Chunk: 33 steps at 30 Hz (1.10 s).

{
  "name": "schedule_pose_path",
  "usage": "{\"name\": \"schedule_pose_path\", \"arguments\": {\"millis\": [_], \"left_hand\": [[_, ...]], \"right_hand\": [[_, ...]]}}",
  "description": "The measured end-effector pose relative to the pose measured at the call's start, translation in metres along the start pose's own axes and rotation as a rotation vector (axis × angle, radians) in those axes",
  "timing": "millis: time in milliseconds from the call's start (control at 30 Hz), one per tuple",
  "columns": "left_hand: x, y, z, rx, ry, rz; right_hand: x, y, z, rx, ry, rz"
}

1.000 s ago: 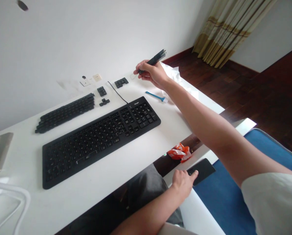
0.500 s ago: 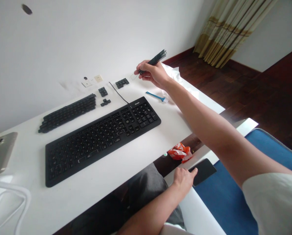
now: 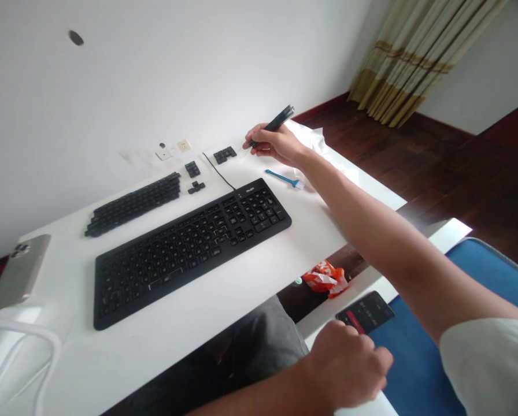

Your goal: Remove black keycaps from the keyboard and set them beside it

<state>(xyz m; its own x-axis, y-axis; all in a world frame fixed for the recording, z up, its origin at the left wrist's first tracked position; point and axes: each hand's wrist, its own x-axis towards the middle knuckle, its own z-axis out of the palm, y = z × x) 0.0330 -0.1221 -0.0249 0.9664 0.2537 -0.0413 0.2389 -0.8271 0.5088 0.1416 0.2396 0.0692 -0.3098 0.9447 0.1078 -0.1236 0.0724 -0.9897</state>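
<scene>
My right hand reaches to the far side of the white desk and grips a dark slim tool, its tip pointing down near a small clear piece on the desk. My left hand hovers low at the bottom, fingers curled in a loose fist with nothing seen in them, just before a black phone whose screen is lit. A black keyboard lies across the middle of the desk.
A row of loose black keycaps and smaller keycap groups lie behind the keyboard. A blue brush rests right of it. An orange wrapper sits below the desk edge. Another phone leans at the left.
My left hand has lifted off the black phone and drawn back toward me, curling shut; the phone's screen has lit. My right hand has lowered the tool slightly toward the desk.
</scene>
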Motion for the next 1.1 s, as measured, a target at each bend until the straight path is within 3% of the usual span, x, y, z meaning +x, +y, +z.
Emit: {"name": "schedule_pose_path", "arguments": {"millis": [100,233,300,367,433,500,667,1100], "left_hand": [[-0.013,-0.010,-0.069,0.107,0.195,-0.005],[-0.026,-0.060,-0.159,0.233,0.364,-0.315],[-0.034,-0.096,-0.190,0.324,0.416,-0.514],[-0.041,-0.128,-0.206,0.353,0.532,-0.647],[-0.047,-0.150,-0.209,0.350,0.644,-0.656],[-0.050,-0.159,-0.202,0.338,0.683,-0.649],[-0.047,-0.152,-0.182,0.316,0.599,-0.602],[-0.038,-0.155,-0.176,0.154,0.603,-0.630]], "right_hand": [[-0.003,-0.001,-0.002,-0.025,-0.147,0.025],[-0.007,-0.005,-0.007,-0.072,-0.336,0.081],[-0.009,-0.010,-0.009,-0.094,-0.395,0.108],[-0.011,-0.015,-0.012,-0.123,-0.457,0.149],[-0.013,-0.021,-0.014,-0.163,-0.534,0.210],[-0.015,-0.024,-0.015,-0.206,-0.611,0.267],[-0.016,-0.026,-0.014,-0.280,-0.724,0.316],[-0.016,-0.027,-0.011,-0.323,-0.767,0.381]]}}
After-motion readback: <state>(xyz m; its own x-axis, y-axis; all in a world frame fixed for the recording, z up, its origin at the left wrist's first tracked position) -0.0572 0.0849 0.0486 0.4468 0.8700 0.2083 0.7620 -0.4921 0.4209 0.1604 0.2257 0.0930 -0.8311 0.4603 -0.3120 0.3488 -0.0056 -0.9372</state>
